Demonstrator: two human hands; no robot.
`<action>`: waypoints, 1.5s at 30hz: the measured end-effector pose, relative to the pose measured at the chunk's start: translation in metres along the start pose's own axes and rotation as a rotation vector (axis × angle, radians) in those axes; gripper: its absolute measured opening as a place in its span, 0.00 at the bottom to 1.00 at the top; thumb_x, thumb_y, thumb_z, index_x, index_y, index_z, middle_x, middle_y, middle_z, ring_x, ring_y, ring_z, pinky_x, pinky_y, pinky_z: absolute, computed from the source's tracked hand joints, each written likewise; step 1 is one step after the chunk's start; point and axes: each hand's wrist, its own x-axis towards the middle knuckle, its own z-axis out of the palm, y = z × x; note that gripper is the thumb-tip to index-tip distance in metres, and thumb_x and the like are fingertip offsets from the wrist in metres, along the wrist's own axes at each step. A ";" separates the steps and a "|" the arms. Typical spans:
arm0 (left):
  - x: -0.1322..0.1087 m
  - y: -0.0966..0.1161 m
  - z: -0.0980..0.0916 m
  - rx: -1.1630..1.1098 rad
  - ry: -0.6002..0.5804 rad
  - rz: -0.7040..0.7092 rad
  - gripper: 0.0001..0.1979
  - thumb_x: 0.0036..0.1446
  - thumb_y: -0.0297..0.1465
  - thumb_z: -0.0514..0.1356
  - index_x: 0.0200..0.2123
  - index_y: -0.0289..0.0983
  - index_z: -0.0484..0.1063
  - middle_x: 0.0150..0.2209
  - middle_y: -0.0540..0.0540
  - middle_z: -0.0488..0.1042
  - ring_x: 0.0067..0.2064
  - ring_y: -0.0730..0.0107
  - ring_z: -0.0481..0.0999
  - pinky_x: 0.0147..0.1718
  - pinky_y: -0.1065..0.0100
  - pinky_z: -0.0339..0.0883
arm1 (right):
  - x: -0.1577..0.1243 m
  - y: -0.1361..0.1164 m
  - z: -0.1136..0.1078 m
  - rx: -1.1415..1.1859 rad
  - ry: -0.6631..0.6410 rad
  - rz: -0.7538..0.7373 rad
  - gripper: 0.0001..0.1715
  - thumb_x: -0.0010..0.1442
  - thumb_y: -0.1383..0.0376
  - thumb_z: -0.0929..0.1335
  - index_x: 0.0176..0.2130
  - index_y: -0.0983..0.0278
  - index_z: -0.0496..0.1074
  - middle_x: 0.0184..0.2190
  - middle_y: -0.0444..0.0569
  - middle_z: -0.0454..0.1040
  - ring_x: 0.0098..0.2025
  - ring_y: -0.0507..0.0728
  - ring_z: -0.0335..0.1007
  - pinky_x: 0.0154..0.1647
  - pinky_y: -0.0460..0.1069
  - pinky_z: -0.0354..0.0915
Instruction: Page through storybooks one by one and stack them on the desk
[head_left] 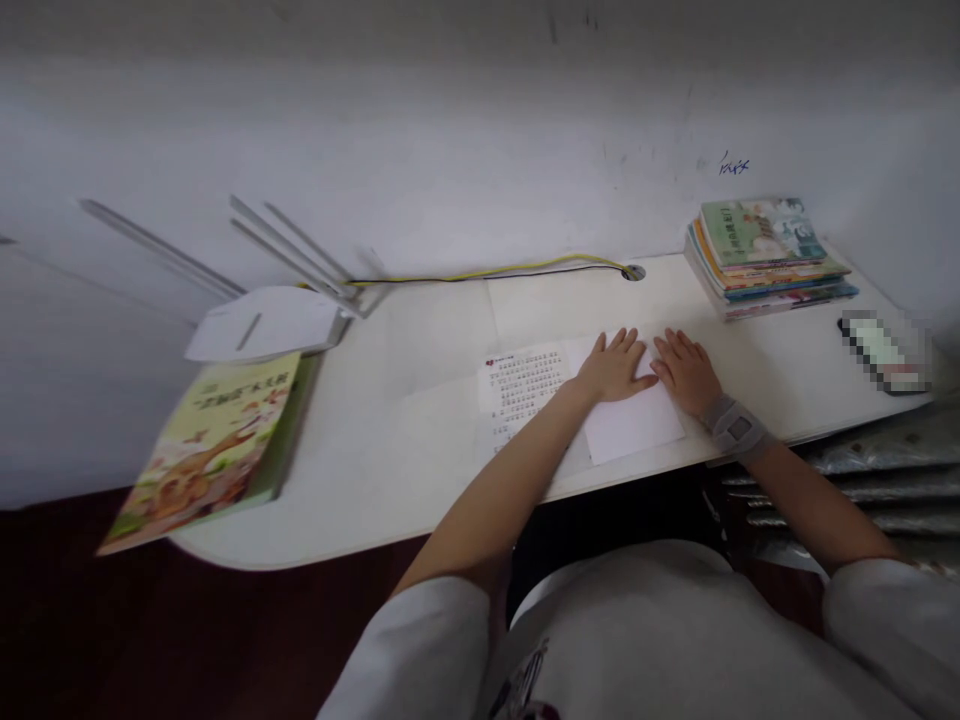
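Observation:
A printed page [521, 385] lies flat on the white table, with a blank white sheet [634, 430] directly to its right. My left hand [616, 370] rests palm down with fingers spread on the upper part of the blank sheet. Just right of it, my right hand [686, 372] lies flat over the sheet's upper right edge, fingers apart, a grey band around the wrist. The two hands are close together, and neither holds anything. My left forearm passes over the lower part of the printed page.
A white router [266, 322] with several antennas stands at the left, beside a yellow-green book [217, 440] overhanging the table's edge. Yellow and black cables run to a hole [634, 272]. A book stack [765, 250] and a pixelated phone-like object [883, 350] are at the right.

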 end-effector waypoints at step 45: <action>-0.116 -0.068 0.018 0.006 0.349 -0.514 0.33 0.62 0.46 0.47 0.63 0.29 0.53 0.66 0.29 0.51 0.67 0.46 0.48 0.61 0.46 0.50 | -0.004 -0.001 -0.005 -0.014 -0.003 -0.069 0.28 0.66 0.57 0.59 0.59 0.69 0.64 0.63 0.64 0.58 0.65 0.70 0.50 0.60 0.69 0.48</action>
